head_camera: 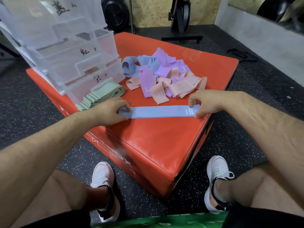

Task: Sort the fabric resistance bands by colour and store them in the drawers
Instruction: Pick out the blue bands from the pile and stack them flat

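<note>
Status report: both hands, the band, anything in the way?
Both busy: left hand and right hand each hold one end of blue band. Band flat on red box. Nearby, green stack lies in front of lowest drawer.

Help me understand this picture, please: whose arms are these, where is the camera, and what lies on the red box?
There is no machine here: a person works with bare hands, and the single camera sits on their head, looking forward and down. The left hand and the right hand each pinch one end of a blue band, laid flat on the red box. Behind it lies a mixed pile of purple, peach and blue bands. The green bands are stacked beside the clear drawers, at the left.
</note>
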{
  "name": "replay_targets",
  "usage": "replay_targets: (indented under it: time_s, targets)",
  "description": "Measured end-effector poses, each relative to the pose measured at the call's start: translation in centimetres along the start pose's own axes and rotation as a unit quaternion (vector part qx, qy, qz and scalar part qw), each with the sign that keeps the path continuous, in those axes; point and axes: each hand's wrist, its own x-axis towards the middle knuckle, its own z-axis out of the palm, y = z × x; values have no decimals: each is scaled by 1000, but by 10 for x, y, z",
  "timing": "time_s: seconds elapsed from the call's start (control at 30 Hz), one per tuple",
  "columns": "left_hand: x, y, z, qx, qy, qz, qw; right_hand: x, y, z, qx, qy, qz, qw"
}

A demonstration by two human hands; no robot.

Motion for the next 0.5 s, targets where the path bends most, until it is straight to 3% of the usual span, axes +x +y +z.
replay_targets:
  time_s: [0.27,0.5]
  targets:
    - [6,8,-3,9,-9,-16,1000,0,-8,-10,-25,-8,16,1000]
    - [41,30,-13,26,48,-29,998,15,-30,-25,-9,85,-24,996]
